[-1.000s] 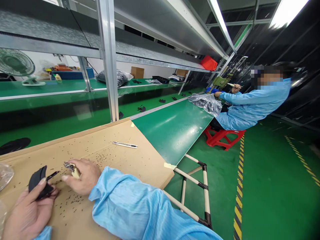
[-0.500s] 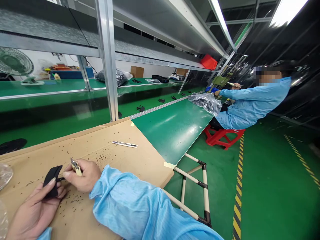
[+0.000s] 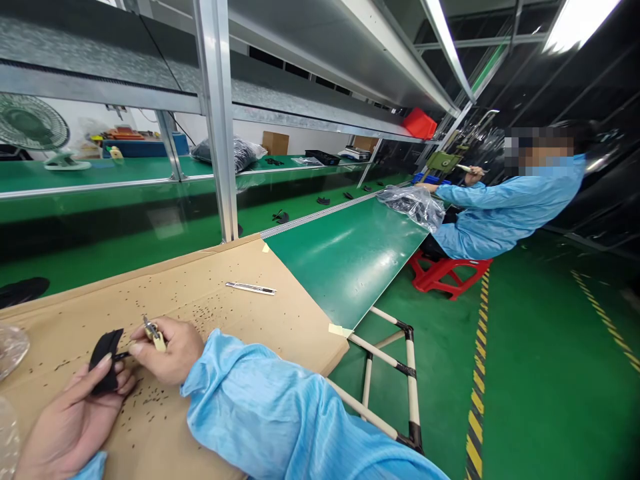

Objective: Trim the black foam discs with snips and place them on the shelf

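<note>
My left hand (image 3: 75, 417) is closed around a curved black part (image 3: 106, 360), thumb on its face and fingers behind. A thin black tab (image 3: 121, 356) sticks out from the part's right side, and the thumb and forefinger of my right hand (image 3: 167, 350) pinch at its end. Tucked in that same right hand are small nippers (image 3: 156, 335) with cream handles, metal jaws pointing up and away. Both hands are over brown cardboard (image 3: 200, 417) strewn with tiny black scraps (image 3: 155, 398). How the tab joins the part is too small to make out.
A slim utility knife (image 3: 251, 288) lies on the cardboard beyond my right hand. Clear plastic (image 3: 11, 348) sits at the left edge. Beyond the metal post (image 3: 216, 120), black parts (image 3: 281, 217) lie on green surface. A co-worker in blue (image 3: 505, 200) sits at a hand press (image 3: 443, 163).
My hands keep nearly the same hold on the black part and nippers, with only a slight shift in the view. The co-worker's nearer hand has moved a little to the left.
</note>
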Available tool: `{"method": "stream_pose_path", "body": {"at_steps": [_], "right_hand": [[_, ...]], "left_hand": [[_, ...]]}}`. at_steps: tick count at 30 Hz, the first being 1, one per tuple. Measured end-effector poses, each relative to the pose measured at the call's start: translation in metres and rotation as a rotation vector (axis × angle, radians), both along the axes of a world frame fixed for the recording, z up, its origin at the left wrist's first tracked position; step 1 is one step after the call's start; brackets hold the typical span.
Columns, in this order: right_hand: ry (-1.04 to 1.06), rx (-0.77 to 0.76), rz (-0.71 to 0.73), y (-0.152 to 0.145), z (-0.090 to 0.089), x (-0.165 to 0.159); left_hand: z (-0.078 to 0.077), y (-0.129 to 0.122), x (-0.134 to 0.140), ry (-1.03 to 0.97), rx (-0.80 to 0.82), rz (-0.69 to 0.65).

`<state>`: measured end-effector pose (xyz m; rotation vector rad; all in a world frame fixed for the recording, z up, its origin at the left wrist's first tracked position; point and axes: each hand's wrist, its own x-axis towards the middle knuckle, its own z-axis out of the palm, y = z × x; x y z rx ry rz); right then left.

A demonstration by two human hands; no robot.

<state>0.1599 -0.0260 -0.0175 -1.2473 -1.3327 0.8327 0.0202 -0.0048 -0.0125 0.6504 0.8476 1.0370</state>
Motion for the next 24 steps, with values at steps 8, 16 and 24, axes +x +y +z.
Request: {"method": "stream_pose_path", "body": {"at_steps": [8, 16, 24], "right_hand": [[-0.033, 0.002, 0.022, -0.001, 0.003, 0.0], [-0.216, 0.048, 0.042, 0.002, 0.008, 0.006], [-0.541, 0.335, -0.044, 0.015, -0.002, 0.019]], "left_hand": [[-0.002, 0.001, -0.003, -0.015, -0.008, 0.008], [0.006, -0.001, 0.01, 0.029, -0.016, 0.083], [0.011, 0.005, 0.012, -0.164, -0.199, 0.219]]}}
